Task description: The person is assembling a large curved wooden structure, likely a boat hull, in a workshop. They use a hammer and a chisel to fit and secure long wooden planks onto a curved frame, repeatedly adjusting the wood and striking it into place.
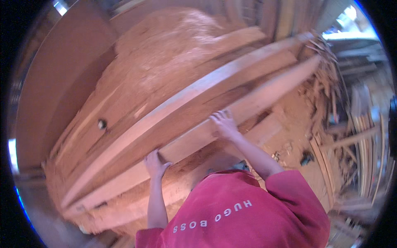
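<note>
A long pale wooden plank point(188, 142) runs slantwise from the lower left to the upper right in front of me. My left hand point(155, 165) grips it left of the middle, fingers over the far edge and thumb apart on the near side. Farther right, my right hand point(224, 125) holds the same plank, its fingers curled over the far edge. Just beyond it lies a second long plank point(165, 108), roughly parallel, with a brown gap between the two. The picture is somewhat blurred by motion.
Sawdust point(161, 45) covers the surface beyond the planks. A small dark round object point(102, 123) lies there. A large brown panel point(53, 78) stands at the left. Wood scraps point(328, 89) and stacked strips point(366, 153) are heaped at the right, near a dark object point(307, 157) on the floor.
</note>
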Demonstrator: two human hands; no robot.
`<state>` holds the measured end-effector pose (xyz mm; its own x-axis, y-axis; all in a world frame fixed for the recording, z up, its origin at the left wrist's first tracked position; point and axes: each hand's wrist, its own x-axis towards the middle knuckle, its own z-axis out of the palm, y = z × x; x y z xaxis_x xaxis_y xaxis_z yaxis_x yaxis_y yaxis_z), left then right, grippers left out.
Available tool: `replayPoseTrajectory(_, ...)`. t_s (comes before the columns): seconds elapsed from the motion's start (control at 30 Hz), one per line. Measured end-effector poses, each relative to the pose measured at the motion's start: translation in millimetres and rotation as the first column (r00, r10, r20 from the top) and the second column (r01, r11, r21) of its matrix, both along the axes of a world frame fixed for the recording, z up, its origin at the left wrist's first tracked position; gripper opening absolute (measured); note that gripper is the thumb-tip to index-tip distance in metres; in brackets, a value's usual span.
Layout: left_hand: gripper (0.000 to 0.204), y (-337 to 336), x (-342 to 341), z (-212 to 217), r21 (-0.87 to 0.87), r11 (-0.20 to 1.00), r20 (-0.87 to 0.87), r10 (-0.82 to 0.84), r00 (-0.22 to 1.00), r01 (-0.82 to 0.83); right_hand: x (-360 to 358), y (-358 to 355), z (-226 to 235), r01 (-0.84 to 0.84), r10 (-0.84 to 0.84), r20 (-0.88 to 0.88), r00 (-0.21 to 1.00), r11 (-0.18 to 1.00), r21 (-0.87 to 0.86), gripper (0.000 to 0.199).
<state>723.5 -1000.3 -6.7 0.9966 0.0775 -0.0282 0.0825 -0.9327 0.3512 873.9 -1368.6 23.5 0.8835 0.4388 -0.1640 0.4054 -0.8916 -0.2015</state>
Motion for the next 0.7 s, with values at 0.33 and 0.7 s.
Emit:
replayPoseTrajectory(0.33,0.102,-4.9,-2.2,22.5,-0.055,0.982,-0.041,0.176,0.984,-0.178,50.6,26.7,38.5,-0.163,0.061,0.406,0.912,0.961,0.222,0.068)
replayPoseTrajectory(0.7,0.110,13.8,-8.8,5.7,0.048,0.982,-0.161,0.187,0.969,-0.181,151.5,196.2,-19.6,-0.239,0.178,0.477,0.860,0.969,0.069,0.056)
